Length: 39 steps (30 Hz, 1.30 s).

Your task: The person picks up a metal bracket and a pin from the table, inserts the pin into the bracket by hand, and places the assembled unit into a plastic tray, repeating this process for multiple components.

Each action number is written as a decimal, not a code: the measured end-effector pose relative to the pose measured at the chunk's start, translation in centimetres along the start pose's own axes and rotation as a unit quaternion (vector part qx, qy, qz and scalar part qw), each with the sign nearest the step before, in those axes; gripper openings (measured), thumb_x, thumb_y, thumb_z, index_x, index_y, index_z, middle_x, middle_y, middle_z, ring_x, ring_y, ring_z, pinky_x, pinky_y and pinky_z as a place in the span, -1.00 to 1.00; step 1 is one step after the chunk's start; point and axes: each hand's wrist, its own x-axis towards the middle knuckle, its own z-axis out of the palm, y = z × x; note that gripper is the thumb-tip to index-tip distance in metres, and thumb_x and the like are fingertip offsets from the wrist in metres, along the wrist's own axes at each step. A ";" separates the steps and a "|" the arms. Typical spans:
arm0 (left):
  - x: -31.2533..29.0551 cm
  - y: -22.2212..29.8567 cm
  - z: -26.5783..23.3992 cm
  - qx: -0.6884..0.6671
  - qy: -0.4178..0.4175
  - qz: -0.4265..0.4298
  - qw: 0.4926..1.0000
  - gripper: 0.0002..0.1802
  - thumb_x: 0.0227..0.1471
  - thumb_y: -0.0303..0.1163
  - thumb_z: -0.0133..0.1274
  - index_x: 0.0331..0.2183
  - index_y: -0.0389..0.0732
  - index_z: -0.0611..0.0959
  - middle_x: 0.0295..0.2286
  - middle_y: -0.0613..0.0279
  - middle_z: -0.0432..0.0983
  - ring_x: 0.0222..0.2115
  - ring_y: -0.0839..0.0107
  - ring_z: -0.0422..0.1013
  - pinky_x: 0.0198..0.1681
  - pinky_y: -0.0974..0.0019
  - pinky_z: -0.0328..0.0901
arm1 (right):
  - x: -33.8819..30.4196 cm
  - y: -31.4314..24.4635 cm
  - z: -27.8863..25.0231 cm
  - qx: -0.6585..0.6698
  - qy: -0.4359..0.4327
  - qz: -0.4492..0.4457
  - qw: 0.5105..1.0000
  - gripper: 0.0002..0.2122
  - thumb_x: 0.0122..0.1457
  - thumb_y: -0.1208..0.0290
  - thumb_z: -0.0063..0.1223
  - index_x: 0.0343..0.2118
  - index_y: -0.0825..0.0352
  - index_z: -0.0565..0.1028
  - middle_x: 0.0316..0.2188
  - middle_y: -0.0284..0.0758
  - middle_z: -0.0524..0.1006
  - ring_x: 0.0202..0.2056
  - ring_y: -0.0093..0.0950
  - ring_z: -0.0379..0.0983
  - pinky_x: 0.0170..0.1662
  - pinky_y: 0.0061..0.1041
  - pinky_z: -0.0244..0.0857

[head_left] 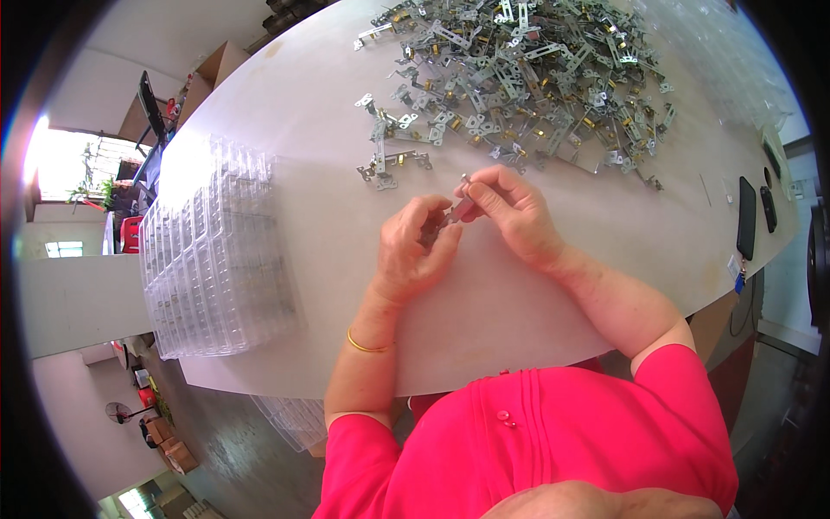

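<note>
My left hand [413, 246] is closed around a small metal bracket [450, 217], held above the middle of the table. My right hand [517, 213] pinches the bracket's upper right end between thumb and fingers. Most of the bracket is hidden by the fingers, so its full shape does not show. Just beyond my left hand lie a few loose metal brackets [391, 160]. Farther off spreads a large heap of similar silvery brackets [527, 73], some with brass-coloured parts.
A tall stack of clear plastic trays [216, 251] stands at the table's left. More clear plastic trays [722, 60] lie at the far right. A black phone-like object [746, 218] rests near the right edge of the pale table [337, 346]. A fan [118, 413] stands on the floor at left.
</note>
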 end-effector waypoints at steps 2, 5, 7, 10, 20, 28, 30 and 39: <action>0.1 0.0 -0.4 -0.121 -0.047 -0.043 0.991 -0.77 0.03 -0.55 0.11 -0.20 -0.35 0.58 -0.45 0.16 0.58 -0.50 0.47 0.48 -0.43 0.38 0.37 | 0.1 0.0 0.0 0.026 0.010 0.002 1.000 -0.91 0.34 0.46 0.02 -0.19 0.35 0.51 -0.32 -0.36 0.58 -0.31 -0.62 0.51 -0.19 -0.59 0.46; -0.1 0.2 -0.4 -0.269 -0.089 -0.136 0.949 -0.69 0.08 -0.55 0.07 -0.10 -0.40 0.55 -0.29 0.11 0.62 -0.35 0.46 0.52 -0.31 0.38 0.42 | 0.1 0.1 0.0 0.053 0.022 0.005 0.998 -0.90 0.35 0.45 0.02 -0.19 0.34 0.50 -0.33 -0.36 0.58 -0.31 -0.61 0.52 -0.21 -0.58 0.47; -0.1 0.1 -0.5 -0.318 -0.100 -0.168 0.928 -0.66 0.09 -0.55 0.06 -0.05 -0.40 0.53 -0.24 0.11 0.61 -0.31 0.44 0.52 -0.26 0.37 0.42 | 0.1 0.2 0.0 0.055 0.022 0.006 0.998 -0.90 0.35 0.44 0.02 -0.19 0.34 0.50 -0.34 -0.36 0.58 -0.32 -0.61 0.52 -0.21 -0.57 0.47; -0.1 -0.3 -0.9 -0.372 -0.106 -0.205 0.899 -0.59 0.15 -0.52 0.06 0.04 -0.39 0.47 -0.17 0.08 0.58 -0.26 0.41 0.52 -0.21 0.35 0.42 | 0.0 0.3 0.0 0.029 0.010 -0.013 0.999 -0.90 0.34 0.43 0.04 -0.19 0.33 0.50 -0.37 -0.38 0.57 -0.33 -0.62 0.51 -0.24 -0.60 0.45; -0.1 -1.5 -0.7 -0.382 -0.035 -0.182 0.905 -0.44 0.11 -0.60 0.16 0.13 -0.28 0.39 -0.21 0.14 0.56 -0.28 0.46 0.52 -0.20 0.42 0.43 | -1.1 0.2 0.9 -0.224 -0.006 -0.109 0.968 -0.96 0.29 0.52 0.09 -0.23 0.31 0.51 -0.52 -0.47 0.48 -0.50 -0.73 0.31 -0.44 -0.64 0.23; -0.3 -1.7 -0.2 -0.343 -0.031 -0.177 0.922 -0.39 0.03 -0.68 0.21 0.11 -0.26 0.40 -0.22 0.20 0.54 -0.25 0.53 0.48 -0.15 0.47 0.42 | -1.4 -0.1 1.0 -0.269 -0.011 -0.120 0.955 -0.96 0.24 0.56 0.10 -0.27 0.32 0.49 -0.51 -0.35 0.52 -0.51 -0.65 0.35 -0.43 -0.58 0.27; -0.3 -1.6 -0.1 -0.334 -0.036 -0.174 0.926 -0.38 0.02 -0.69 0.20 0.11 -0.25 0.40 -0.22 0.21 0.54 -0.24 0.54 0.47 -0.15 0.48 0.41 | -1.5 -0.1 1.0 -0.315 -0.033 -0.145 0.937 -0.96 0.23 0.57 0.11 -0.30 0.33 0.48 -0.50 -0.27 0.53 -0.52 -0.54 0.41 -0.43 -0.53 0.30; -0.4 -1.9 0.0 -0.283 -0.051 -0.162 0.944 -0.38 0.01 -0.70 0.20 0.10 -0.24 0.41 -0.22 0.24 0.52 -0.24 0.55 0.46 -0.17 0.49 0.38 | -1.1 -0.6 1.1 -0.306 -0.035 -0.141 0.941 -0.94 0.19 0.57 0.13 -0.33 0.33 0.47 -0.50 -0.18 0.53 -0.50 -0.29 0.48 -0.42 -0.40 0.33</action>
